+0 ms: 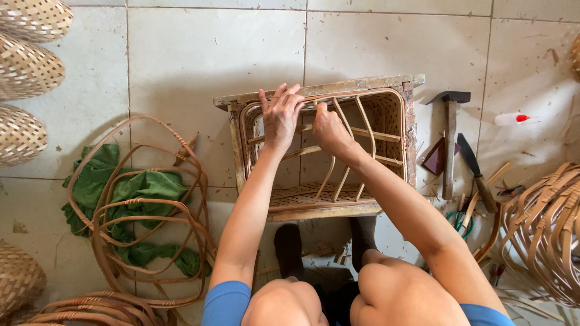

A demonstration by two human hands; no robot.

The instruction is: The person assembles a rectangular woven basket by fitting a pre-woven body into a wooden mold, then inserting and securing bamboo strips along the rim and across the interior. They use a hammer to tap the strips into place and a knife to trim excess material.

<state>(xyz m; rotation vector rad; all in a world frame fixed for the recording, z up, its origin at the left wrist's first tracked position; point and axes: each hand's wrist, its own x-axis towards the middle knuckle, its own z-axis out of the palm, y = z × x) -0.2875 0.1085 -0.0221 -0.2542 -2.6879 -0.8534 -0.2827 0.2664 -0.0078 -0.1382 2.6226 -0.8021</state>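
A rectangular wicker basket (386, 121) sits inside a worn wooden frame (320, 89) on the tiled floor in front of my knees. Curved rattan ribs (367, 124) arch across its open top. My left hand (280, 116) rests on the basket's far left rim with fingers stretched over the frame edge. My right hand (328, 130) is closed on a thin rattan strip (302, 128) near the middle of the rim, right beside the left hand.
Woven bamboo baskets (27, 66) line the left edge. Rattan hoops (142, 205) lie over a green cloth (136, 187) at the left. A hammer (450, 136), a knife (474, 169), a small white bottle (512, 119) and bent rattan strips (544, 223) lie at the right.
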